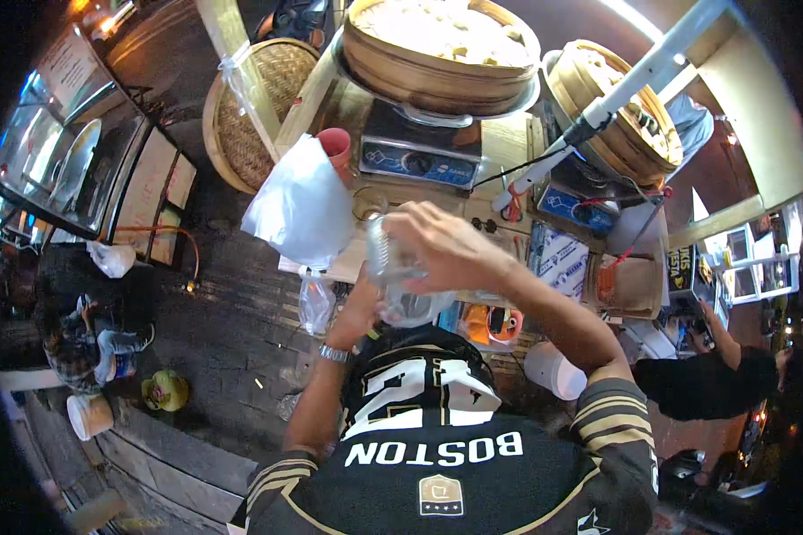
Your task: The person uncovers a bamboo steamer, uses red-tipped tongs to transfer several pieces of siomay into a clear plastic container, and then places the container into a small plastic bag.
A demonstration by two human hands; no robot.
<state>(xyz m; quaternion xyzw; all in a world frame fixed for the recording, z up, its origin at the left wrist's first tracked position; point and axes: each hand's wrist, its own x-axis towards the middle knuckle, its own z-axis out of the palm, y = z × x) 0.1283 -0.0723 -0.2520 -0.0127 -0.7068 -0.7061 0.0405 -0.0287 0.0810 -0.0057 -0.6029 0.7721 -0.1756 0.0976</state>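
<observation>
Clear plastic container [400, 281] is held at chest height, just in front of the striped jersey [437, 446], over the near edge of the stall counter [500, 143]. Left hand [359, 312], with a wristwatch [335, 354] on the wrist, is cupped under and beside it; its fingers are mostly hidden behind the plastic, so their spread cannot be told. Right hand [446, 245] is laid over the top, fingers curled down and pressed on the lid or rim.

To do this step well, judged from the grip: the base should be kept supported from below while the top is pressed evenly, so nothing is tipped or squeezed out.

Just left, a white plastic bag [302, 209] is hung by a red cup [335, 144]. Further on, a blue-panelled cooker [419, 159] is seen under a large bamboo steamer [442, 49]; a second steamer [616, 107] is set to the right, a woven lid [254, 111] to the left. Another person's arm [718, 334] is seen far right.
</observation>
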